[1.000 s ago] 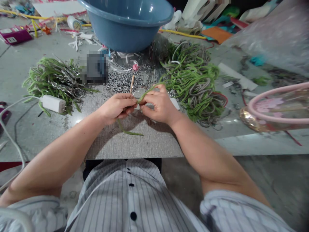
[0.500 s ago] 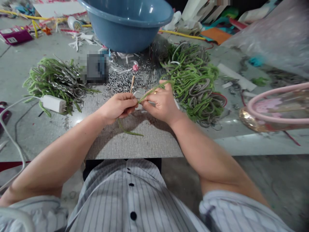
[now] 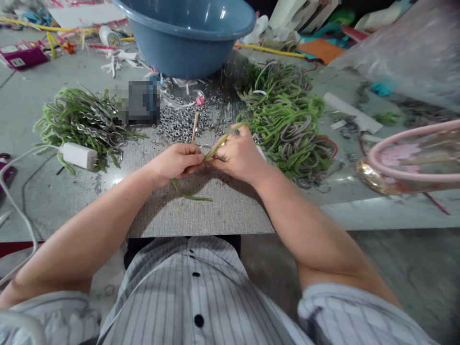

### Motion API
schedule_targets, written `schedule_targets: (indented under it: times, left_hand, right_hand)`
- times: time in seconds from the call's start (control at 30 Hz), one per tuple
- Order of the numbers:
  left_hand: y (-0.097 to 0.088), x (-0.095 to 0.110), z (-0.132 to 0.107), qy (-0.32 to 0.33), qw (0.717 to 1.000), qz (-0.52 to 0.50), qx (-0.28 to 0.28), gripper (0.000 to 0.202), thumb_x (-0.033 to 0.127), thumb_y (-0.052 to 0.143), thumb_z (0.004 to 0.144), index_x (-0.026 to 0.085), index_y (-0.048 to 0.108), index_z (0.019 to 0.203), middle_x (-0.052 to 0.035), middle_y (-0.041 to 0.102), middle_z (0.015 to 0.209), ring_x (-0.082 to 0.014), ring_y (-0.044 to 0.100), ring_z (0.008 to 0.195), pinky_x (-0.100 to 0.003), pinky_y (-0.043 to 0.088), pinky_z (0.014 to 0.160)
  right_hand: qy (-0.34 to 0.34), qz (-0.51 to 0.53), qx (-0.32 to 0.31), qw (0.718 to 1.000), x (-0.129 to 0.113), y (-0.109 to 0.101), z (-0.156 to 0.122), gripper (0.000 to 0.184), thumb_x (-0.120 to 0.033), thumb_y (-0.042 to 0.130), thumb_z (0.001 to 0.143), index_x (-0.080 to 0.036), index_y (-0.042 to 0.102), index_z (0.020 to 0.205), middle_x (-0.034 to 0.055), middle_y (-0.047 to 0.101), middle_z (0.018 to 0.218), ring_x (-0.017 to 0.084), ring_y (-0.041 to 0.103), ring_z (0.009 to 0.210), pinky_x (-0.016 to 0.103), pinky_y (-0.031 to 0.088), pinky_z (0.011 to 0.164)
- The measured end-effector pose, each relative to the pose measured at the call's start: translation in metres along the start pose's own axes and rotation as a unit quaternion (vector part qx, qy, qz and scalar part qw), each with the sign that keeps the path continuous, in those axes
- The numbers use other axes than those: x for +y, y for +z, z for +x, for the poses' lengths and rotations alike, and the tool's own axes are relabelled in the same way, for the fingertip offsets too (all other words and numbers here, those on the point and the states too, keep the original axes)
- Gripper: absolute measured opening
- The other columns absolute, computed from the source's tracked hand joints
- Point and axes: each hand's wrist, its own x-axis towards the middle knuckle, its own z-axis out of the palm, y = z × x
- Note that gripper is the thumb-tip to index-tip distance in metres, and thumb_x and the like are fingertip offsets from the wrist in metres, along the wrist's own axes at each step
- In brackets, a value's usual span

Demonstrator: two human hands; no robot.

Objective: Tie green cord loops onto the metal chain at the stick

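Note:
Close together above the near part of the table, both hands pinch one green cord (image 3: 214,149). My left hand (image 3: 178,162) is closed on it, and a thin wooden stick (image 3: 194,127) pokes up from behind its fingers. Below that hand, the cord's loose tail lies on the table. My right hand (image 3: 239,155) is closed around the cord's other part, which runs up over the index finger. A thin metal ring (image 3: 204,146) shows partly between the hands; which fingers hold it I cannot tell. Small metal rings (image 3: 181,122) lie scattered just beyond.
A green and grey cord pile (image 3: 291,124) lies to the right, and a cord bundle with metal chains (image 3: 82,120) to the left. Behind stands a blue basin (image 3: 190,45). A white charger plug (image 3: 79,155) sits at left, a pink-handled clear bag (image 3: 406,158) at right.
My right hand's fingers have curled in more around the cord, and the cord's upper end has shifted slightly left. My left hand stays nearly in place.

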Motion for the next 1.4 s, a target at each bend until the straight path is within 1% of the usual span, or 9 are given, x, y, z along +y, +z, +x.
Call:
schedule_targets:
  times: [0.13,0.23,0.4,0.53,0.67,0.8,0.9,1.2,1.4]
  left_hand:
    - [0.0,0.001,0.0,-0.01,1.0,0.01,0.011,0.033,0.008,0.046,0.093,0.014,0.048,0.061,0.0069,0.04,0.045,-0.0005,0.028,0.035,-0.014,0.018,0.036]
    - [-0.001,0.0,0.0,0.002,1.0,0.021,-0.003,0.034,0.008,0.047,0.092,0.014,0.047,0.059,0.0069,0.04,0.045,-0.0004,0.029,0.035,-0.014,0.02,0.036]
    - [-0.001,0.0,-0.001,0.016,0.999,0.02,-0.027,0.035,0.007,0.047,0.091,0.015,0.044,0.057,0.0065,0.041,0.045,-0.0003,0.031,0.035,-0.014,0.021,0.037]
    - [-0.001,0.002,-0.003,0.027,0.999,0.018,-0.026,0.031,0.008,0.047,0.091,0.015,0.048,0.061,0.0066,0.04,0.045,-0.0017,0.031,0.036,-0.015,0.021,0.038]
    - [-0.001,0.006,-0.005,0.051,0.995,0.087,-0.008,0.034,0.006,0.047,0.09,0.016,0.044,0.057,0.0066,0.04,0.044,-0.0026,0.032,0.036,-0.018,0.022,0.04]
    - [-0.002,0.006,-0.005,0.079,0.979,0.184,0.031,0.034,0.009,0.05,0.087,0.017,0.043,0.055,0.0064,0.04,0.043,-0.0035,0.034,0.038,-0.019,0.024,0.044]
    - [-0.001,0.005,-0.002,0.098,0.971,0.213,0.05,0.032,0.009,0.051,0.086,0.016,0.045,0.056,0.0062,0.043,0.045,-0.0038,0.036,0.041,-0.019,0.025,0.046]
    - [0.0,0.003,-0.002,0.099,0.979,0.171,0.054,0.029,0.011,0.049,0.087,0.016,0.046,0.058,0.0055,0.044,0.047,-0.0029,0.033,0.04,-0.018,0.023,0.045]
    - [0.001,0.004,-0.002,0.076,0.989,0.109,0.058,0.032,0.009,0.048,0.089,0.017,0.043,0.058,0.0063,0.041,0.043,-0.0028,0.034,0.037,-0.018,0.024,0.042]
  right_hand:
    - [0.012,-0.033,0.001,0.999,-0.009,-0.002,0.001,0.05,-0.051,0.049,0.091,-0.022,0.061,0.052,0.0002,0.053,0.051,0.017,0.048,0.065,0.049,0.029,0.093]
    - [0.032,-0.012,-0.049,0.998,-0.01,-0.003,0.003,0.046,-0.045,0.054,0.088,-0.02,0.057,0.049,-0.0015,0.051,0.05,0.013,0.04,0.058,0.043,0.031,0.085]
    - [0.056,0.123,-0.118,0.984,-0.007,-0.003,0.005,0.052,-0.05,0.058,0.084,-0.018,0.05,0.044,-0.0037,0.047,0.045,0.01,0.034,0.053,0.034,0.032,0.073]
    - [0.088,0.249,-0.114,0.958,-0.008,0.0,0.003,0.052,-0.059,0.06,0.08,-0.018,0.055,0.049,-0.0023,0.05,0.049,0.01,0.04,0.054,0.029,0.033,0.062]
    - [0.115,0.333,-0.12,0.928,-0.013,0.004,0.003,0.05,-0.063,0.063,0.075,-0.017,0.059,0.055,-0.0019,0.051,0.054,0.01,0.045,0.056,0.026,0.034,0.057]
    - [0.124,0.32,-0.129,0.93,-0.018,0.007,0.005,0.051,-0.062,0.062,0.076,-0.017,0.053,0.051,-0.005,0.041,0.047,0.008,0.037,0.049,0.025,0.03,0.052]
    - [0.128,0.309,-0.123,0.934,-0.02,0.007,0.006,0.051,-0.061,0.061,0.076,-0.017,0.052,0.05,-0.0052,0.04,0.046,0.008,0.037,0.049,0.025,0.03,0.052]
    - [0.168,0.309,-0.115,0.929,-0.025,0.007,0.006,0.048,-0.057,0.066,0.073,-0.017,0.053,0.05,-0.0046,0.04,0.045,0.008,0.037,0.048,0.026,0.028,0.05]
    - [0.176,0.347,-0.131,0.912,-0.027,0.003,0.006,0.039,-0.05,0.065,0.076,-0.015,0.061,0.058,-0.0039,0.043,0.047,0.008,0.039,0.049,0.026,0.028,0.05]
